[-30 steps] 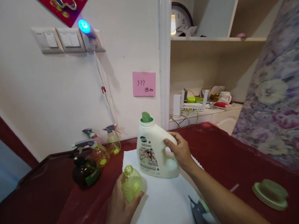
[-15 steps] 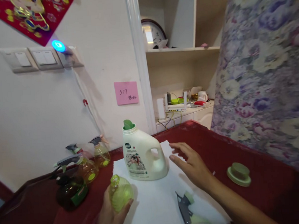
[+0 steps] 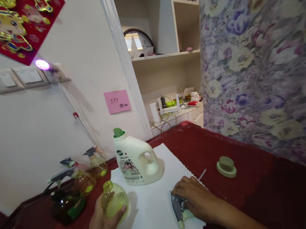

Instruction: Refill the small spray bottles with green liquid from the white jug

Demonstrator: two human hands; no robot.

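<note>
My left hand (image 3: pixel 101 218) is wrapped round a small yellow-green clear spray bottle (image 3: pixel 116 199), which has an open neck and stands upright. My right hand (image 3: pixel 199 199) is closed over a grey and pale green trigger spray head (image 3: pixel 177 207) lying low on the white paper (image 3: pixel 150 204). A thin tube (image 3: pixel 202 174) sticks out beyond the knuckles. Behind both hands stands a pale green detergent jug (image 3: pixel 134 164), its cap off and a green spout in its mouth.
On the red table (image 3: pixel 185 140), a round green cap (image 3: pixel 226 166) lies to the right. At the left stand a dark spray bottle (image 3: pixel 66 206) and several clear ones (image 3: pixel 97 166) by the wall. A flowered curtain (image 3: pixel 243 71) hangs at the right.
My right hand has come down from beside the jug's handle onto the spray head and closed on it. The left hand still holds the bottle. The view has turned slightly right.
</note>
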